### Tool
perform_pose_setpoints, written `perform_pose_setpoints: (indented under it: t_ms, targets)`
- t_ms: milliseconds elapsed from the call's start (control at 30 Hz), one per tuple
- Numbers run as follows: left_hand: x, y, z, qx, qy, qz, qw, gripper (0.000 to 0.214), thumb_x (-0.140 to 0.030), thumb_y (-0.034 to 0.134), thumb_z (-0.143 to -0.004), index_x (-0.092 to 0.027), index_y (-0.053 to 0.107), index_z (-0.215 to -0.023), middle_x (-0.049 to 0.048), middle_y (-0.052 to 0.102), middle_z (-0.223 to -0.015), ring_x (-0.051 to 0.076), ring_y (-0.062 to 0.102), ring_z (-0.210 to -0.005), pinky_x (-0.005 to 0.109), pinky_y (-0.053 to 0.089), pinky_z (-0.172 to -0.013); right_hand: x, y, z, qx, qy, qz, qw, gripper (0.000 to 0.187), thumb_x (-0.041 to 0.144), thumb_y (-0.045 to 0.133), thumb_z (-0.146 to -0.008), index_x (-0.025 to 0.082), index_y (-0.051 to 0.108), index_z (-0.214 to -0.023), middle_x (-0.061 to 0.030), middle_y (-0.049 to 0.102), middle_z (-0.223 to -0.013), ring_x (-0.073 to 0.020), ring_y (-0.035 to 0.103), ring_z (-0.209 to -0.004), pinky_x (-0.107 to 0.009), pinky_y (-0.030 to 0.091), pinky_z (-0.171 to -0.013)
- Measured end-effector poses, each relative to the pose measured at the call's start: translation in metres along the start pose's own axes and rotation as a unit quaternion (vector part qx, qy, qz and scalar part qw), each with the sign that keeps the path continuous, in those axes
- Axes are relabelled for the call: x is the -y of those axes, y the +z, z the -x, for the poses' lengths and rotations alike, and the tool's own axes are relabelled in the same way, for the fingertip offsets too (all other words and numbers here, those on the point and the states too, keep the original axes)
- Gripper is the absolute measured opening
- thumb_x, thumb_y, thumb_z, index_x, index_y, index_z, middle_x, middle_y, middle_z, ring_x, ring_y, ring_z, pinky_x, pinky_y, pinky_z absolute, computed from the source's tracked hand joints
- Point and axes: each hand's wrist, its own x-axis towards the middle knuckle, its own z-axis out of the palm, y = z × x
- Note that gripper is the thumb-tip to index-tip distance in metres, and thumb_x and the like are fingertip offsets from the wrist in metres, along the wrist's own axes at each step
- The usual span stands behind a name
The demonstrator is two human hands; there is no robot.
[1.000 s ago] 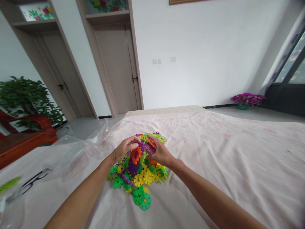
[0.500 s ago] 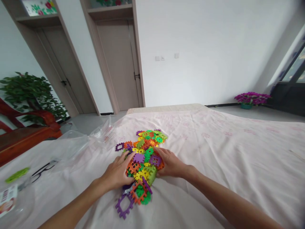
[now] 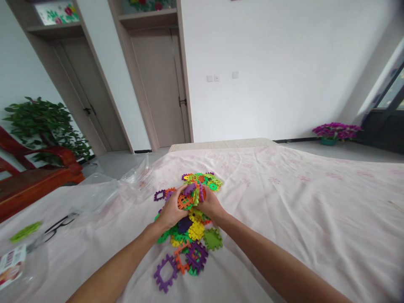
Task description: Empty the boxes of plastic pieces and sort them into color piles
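A heap of flat plastic building pieces [image 3: 189, 240] in green, yellow, orange and purple lies on the pale pink bedsheet [image 3: 284, 210]. My left hand [image 3: 170, 210] and my right hand [image 3: 211, 205] are raised just above the heap, both closed from either side on a handful of the pieces [image 3: 190, 197]. More pieces lie beyond the hands. A purple square frame piece [image 3: 164, 273] rests nearest to me.
Clear plastic bags [image 3: 104, 191] lie crumpled to the left on the sheet, with a green piece [image 3: 25, 231] and a labelled clear bag [image 3: 15, 265] at the far left. A red wooden chair [image 3: 38, 172], a leafy plant, two doors and purple flowers [image 3: 334, 131] stand beyond.
Half a second ago both hands lay low on the heap, cupping it. Now they have lifted together with a bunch of pieces between them, and several pieces have dropped nearer to me.
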Motion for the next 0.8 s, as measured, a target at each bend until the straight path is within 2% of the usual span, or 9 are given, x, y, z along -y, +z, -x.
perform_pose_setpoints:
  t_ms: [100,167,233,300,400,500,633,700,800]
  targets:
    - [-0.006,-0.003,-0.014,-0.017,-0.041,0.108,0.993,0.076,-0.012,0.071,-0.063,-0.021,0.049,-0.136,0.0078,0.058,-0.134,0.025,0.055,-0.122,0.041,0.042,-0.107,0.014,0.002,-0.015,-0.015,0.026,-0.105,0.994,0.044,0.024,0.071,-0.058,0.018,0.062,-0.1,-0.0013,0.07,-0.089,-0.0217,0.064,-0.083,-0.033,0.053,-0.076]
    - [-0.013,-0.009,-0.023,-0.015,-0.07,0.18,0.981,0.074,-0.019,0.073,-0.067,-0.019,0.047,-0.137,0.0091,0.062,-0.129,0.025,0.061,-0.115,0.04,0.048,-0.1,0.026,0.001,-0.024,-0.009,0.035,-0.137,0.99,0.046,0.023,0.069,-0.059,0.018,0.061,-0.104,-0.0012,0.069,-0.09,-0.021,0.064,-0.082,-0.034,0.053,-0.076]
    - [-0.02,-0.019,-0.031,0.012,-0.077,0.22,0.972,0.075,-0.026,0.075,-0.069,-0.018,0.046,-0.138,0.0102,0.062,-0.129,0.026,0.061,-0.113,0.041,0.05,-0.098,0.036,-0.003,-0.032,0.007,0.035,-0.136,0.99,0.057,0.024,0.07,-0.061,0.019,0.058,-0.116,-0.0019,0.068,-0.098,-0.022,0.064,-0.089,-0.036,0.053,-0.081]
    - [-0.027,-0.033,-0.035,0.062,-0.075,0.21,0.973,0.077,-0.031,0.077,-0.069,-0.019,0.046,-0.139,0.0112,0.059,-0.134,0.028,0.059,-0.118,0.042,0.048,-0.101,0.04,-0.009,-0.036,0.015,0.036,-0.094,0.995,0.073,0.026,0.073,-0.061,0.021,0.05,-0.131,-0.0043,0.065,-0.115,-0.0244,0.062,-0.102,-0.04,0.051,-0.091]
    - [-0.03,-0.055,-0.028,0.114,-0.075,0.097,0.986,0.084,-0.038,0.08,-0.065,-0.019,0.048,-0.14,0.0132,0.053,-0.142,0.033,0.05,-0.129,0.046,0.041,-0.108,0.035,-0.025,-0.031,0.017,0.031,0.025,0.999,0.09,0.029,0.077,-0.061,0.023,0.04,-0.143,-0.0098,0.052,-0.138,-0.0292,0.051,-0.124,-0.046,0.039,-0.106]
    - [-0.025,-0.071,-0.002,0.143,-0.065,-0.068,0.985,0.1,-0.047,0.084,-0.055,-0.018,0.046,-0.143,0.0153,0.044,-0.149,0.038,0.036,-0.139,0.051,0.028,-0.116,0.023,-0.046,-0.01,0.065,0.017,0.163,0.984,0.099,0.035,0.081,-0.059,0.023,0.037,-0.147,-0.0119,0.043,-0.148,-0.0336,0.038,-0.136,-0.05,0.029,-0.113]
    - [-0.016,-0.072,0.058,0.229,-0.067,-0.215,0.947,0.128,-0.051,0.087,-0.046,-0.027,0.022,-0.155,0.0159,0.018,-0.161,0.042,0.015,-0.147,0.059,0.023,-0.115,0.017,-0.065,0.029,0.222,0.019,0.312,0.924,0.117,0.046,0.084,-0.054,0.019,0.027,-0.153,-0.0168,0.036,-0.153,-0.0361,0.032,-0.14,-0.049,0.027,-0.115]
    - [-0.014,-0.061,0.086,0.25,-0.062,-0.256,0.932,0.128,-0.045,0.086,-0.049,-0.033,0.016,-0.155,0.0133,0.009,-0.163,0.043,0.011,-0.147,0.059,0.025,-0.114,0.021,-0.066,0.044,0.265,0.021,0.383,0.885,0.124,0.049,0.084,-0.051,0.018,0.024,-0.154,-0.0194,0.029,-0.155,-0.0386,0.026,-0.142,-0.051,0.024,-0.115]
    - [-0.011,-0.038,0.107,0.21,-0.042,-0.303,0.929,0.105,-0.033,0.076,-0.063,-0.034,0.023,-0.154,0.0108,0.005,-0.164,0.04,0.01,-0.148,0.058,0.024,-0.115,0.028,-0.056,0.055,0.26,0.013,0.456,0.851,0.122,0.051,0.083,-0.053,0.019,0.024,-0.155,-0.0198,0.024,-0.157,-0.0404,0.024,-0.142,-0.053,0.022,-0.114]
